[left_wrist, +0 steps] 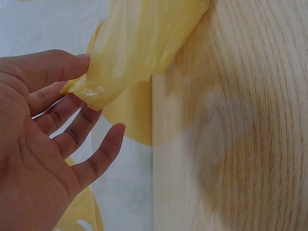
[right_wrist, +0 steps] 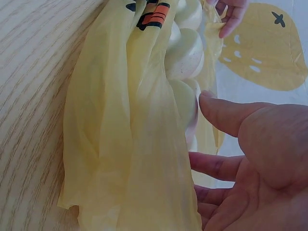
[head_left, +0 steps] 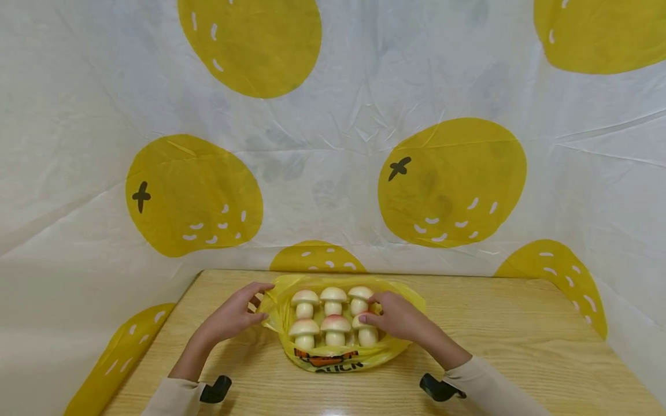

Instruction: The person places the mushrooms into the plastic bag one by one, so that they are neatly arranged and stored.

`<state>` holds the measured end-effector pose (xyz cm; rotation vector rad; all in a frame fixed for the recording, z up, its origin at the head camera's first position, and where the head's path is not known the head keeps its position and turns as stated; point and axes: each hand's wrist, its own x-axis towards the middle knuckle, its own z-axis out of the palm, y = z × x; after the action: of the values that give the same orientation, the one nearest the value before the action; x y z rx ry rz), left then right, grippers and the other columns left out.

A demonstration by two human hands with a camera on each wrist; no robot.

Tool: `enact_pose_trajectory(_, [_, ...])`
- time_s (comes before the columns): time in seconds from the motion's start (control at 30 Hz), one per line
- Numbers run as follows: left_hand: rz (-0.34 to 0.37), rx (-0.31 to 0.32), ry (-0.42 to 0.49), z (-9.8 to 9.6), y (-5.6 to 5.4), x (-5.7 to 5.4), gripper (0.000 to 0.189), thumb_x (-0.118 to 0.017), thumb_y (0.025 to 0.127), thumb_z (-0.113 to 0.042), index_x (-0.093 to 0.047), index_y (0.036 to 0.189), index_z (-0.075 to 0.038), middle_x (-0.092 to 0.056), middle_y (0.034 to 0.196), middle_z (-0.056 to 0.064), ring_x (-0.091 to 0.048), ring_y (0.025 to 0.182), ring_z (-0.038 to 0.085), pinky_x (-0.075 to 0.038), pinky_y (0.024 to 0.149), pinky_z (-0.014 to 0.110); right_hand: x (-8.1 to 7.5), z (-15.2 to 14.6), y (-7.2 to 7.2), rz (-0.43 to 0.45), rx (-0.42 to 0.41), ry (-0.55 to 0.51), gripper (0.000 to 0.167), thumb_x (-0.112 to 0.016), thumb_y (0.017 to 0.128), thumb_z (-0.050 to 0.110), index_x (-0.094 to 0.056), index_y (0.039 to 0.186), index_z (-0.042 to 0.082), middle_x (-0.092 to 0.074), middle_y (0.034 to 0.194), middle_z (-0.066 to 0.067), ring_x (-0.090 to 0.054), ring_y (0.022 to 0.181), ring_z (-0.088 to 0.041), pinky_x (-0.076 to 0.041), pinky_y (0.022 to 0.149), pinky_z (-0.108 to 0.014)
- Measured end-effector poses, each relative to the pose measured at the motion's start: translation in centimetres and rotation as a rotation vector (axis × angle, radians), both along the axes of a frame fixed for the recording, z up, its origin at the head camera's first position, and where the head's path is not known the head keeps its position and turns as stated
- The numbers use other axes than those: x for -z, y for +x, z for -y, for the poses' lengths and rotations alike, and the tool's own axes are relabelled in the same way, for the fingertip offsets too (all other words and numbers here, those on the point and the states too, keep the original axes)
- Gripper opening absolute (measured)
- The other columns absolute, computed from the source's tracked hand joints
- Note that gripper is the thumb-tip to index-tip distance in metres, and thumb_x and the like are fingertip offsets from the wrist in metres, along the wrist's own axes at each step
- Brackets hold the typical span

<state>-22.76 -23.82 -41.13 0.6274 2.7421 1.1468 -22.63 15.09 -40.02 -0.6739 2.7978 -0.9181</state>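
Note:
Several cream toy mushrooms (head_left: 333,326) with pinkish caps stand upright in two rows within a thin yellow plastic bag (head_left: 338,352) whose mouth is spread around them. At the bag's left edge my left hand (head_left: 236,315) pinches its gathered corner (left_wrist: 98,91) between thumb and fingers. My right hand (head_left: 398,315) is over the bag's right side, with thumb and index finger apart at the caps of the right-hand mushrooms (head_left: 366,329). The right wrist view shows its other fingers beside the bag's edge, partly hidden behind the plastic.
The bag rests on a light wooden table (head_left: 499,323). Behind and at both sides hangs a white cloth (head_left: 322,190) printed with large yellow fruits. Black wrist devices (head_left: 215,390) sit at the cuffs of both beige sleeves (head_left: 494,384).

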Motion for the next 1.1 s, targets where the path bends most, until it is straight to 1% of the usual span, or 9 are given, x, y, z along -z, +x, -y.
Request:
enact_pose_trajectory(0.13, [-0.004,-0.001,0.001,-0.02,-0.03,0.05,0.061,-0.071,0.096,-0.01,-0.045,0.151,-0.007,-0.049,0.145,0.016,-0.056,0.108,0.027,-0.054,0.071,0.029,0.06,-0.05,-0.17,-0.003,0.0,0.017,0.052,-0.075,0.094,0.033,-0.067,0.124,-0.008,-0.069,0.121,-0.023,-0.066,0.105,-0.035,-0.053,0.084,-0.049])
enact_pose_trajectory(0.23, [-0.006,0.001,-0.001,-0.05,-0.03,0.07,0.061,-0.071,0.096,-0.01,-0.045,0.151,-0.007,-0.049,0.145,0.016,-0.056,0.107,0.026,-0.054,0.072,0.029,0.03,-0.03,-0.2,0.003,0.005,0.023,0.056,-0.075,0.094,0.034,-0.065,0.127,-0.01,-0.068,0.123,-0.025,-0.065,0.107,-0.036,-0.053,0.085,-0.05])
enact_pose_trajectory(0.47, [-0.002,0.0,0.001,-0.09,0.08,-0.1,0.061,-0.071,0.096,-0.01,-0.045,0.151,-0.007,-0.049,0.145,0.016,-0.056,0.106,0.026,-0.054,0.073,0.03,-0.24,-0.17,-0.06,0.03,0.02,0.02,0.057,-0.075,0.093,0.033,-0.063,0.13,-0.008,-0.065,0.127,-0.025,-0.059,0.121,-0.043,-0.05,0.095,-0.056])
enact_pose_trajectory(0.53, [-0.001,-0.002,0.001,-0.09,0.13,-0.15,0.061,-0.071,0.096,-0.009,-0.045,0.151,-0.006,-0.049,0.145,0.016,-0.056,0.107,0.026,-0.054,0.074,0.03,-0.24,-0.28,-0.02,0.035,0.011,0.01,0.054,-0.077,0.092,0.031,-0.064,0.128,-0.008,-0.065,0.127,-0.026,-0.06,0.12,-0.043,-0.051,0.094,-0.056])
enact_pose_trajectory(0.63, [0.001,-0.003,0.0,-0.08,0.17,-0.19,0.062,-0.071,0.096,-0.009,-0.044,0.151,-0.006,-0.049,0.145,0.016,-0.056,0.107,0.026,-0.054,0.074,0.03,-0.2,-0.46,0.02,0.026,-0.02,-0.006,0.048,-0.079,0.09,0.03,-0.067,0.12,-0.006,-0.068,0.119,-0.024,-0.064,0.109,-0.039,-0.053,0.087,-0.051])
enact_pose_trajectory(0.73, [0.003,-0.002,0.001,-0.09,0.18,-0.2,0.062,-0.071,0.096,-0.009,-0.044,0.151,-0.007,-0.049,0.145,0.016,-0.056,0.107,0.027,-0.054,0.073,0.03,-0.05,-0.63,0.05,0.012,-0.045,-0.016,0.039,-0.081,0.088,0.029,-0.069,0.108,-0.003,-0.07,0.104,-0.015,-0.065,0.092,-0.028,-0.054,0.076,-0.041])
enact_pose_trajectory(0.8, [0.003,-0.001,0.002,-0.08,0.16,-0.19,0.061,-0.071,0.096,-0.009,-0.044,0.151,-0.007,-0.049,0.145,0.016,-0.056,0.107,0.027,-0.054,0.073,0.03,0.01,-0.71,0.09,0.011,-0.057,-0.019,0.036,-0.082,0.087,0.029,-0.068,0.103,0.0,-0.069,0.098,-0.01,-0.063,0.086,-0.022,-0.052,0.071,-0.036])
enact_pose_trajectory(0.9, [0.001,0.005,0.005,-0.03,0.1,-0.15,0.061,-0.071,0.096,-0.009,-0.044,0.151,-0.007,-0.049,0.144,0.016,-0.056,0.106,0.026,-0.054,0.074,0.03,0.11,-0.79,0.14,0.024,-0.073,-0.031,0.036,-0.082,0.087,0.029,-0.068,0.104,0.0,-0.07,0.097,-0.008,-0.064,0.087,-0.021,-0.052,0.072,-0.036])
enact_pose_trajectory(1.1, [-0.004,0.011,0.003,0.04,0.02,-0.08,0.062,-0.071,0.096,-0.009,-0.044,0.151,-0.006,-0.049,0.144,0.016,-0.056,0.105,0.025,-0.054,0.076,0.03,-0.01,-0.96,0.17,0.082,-0.112,-0.053,0.04,-0.079,0.091,0.027,-0.068,0.115,-0.003,-0.07,0.104,-0.01,-0.066,0.095,-0.026,-0.054,0.078,-0.043])
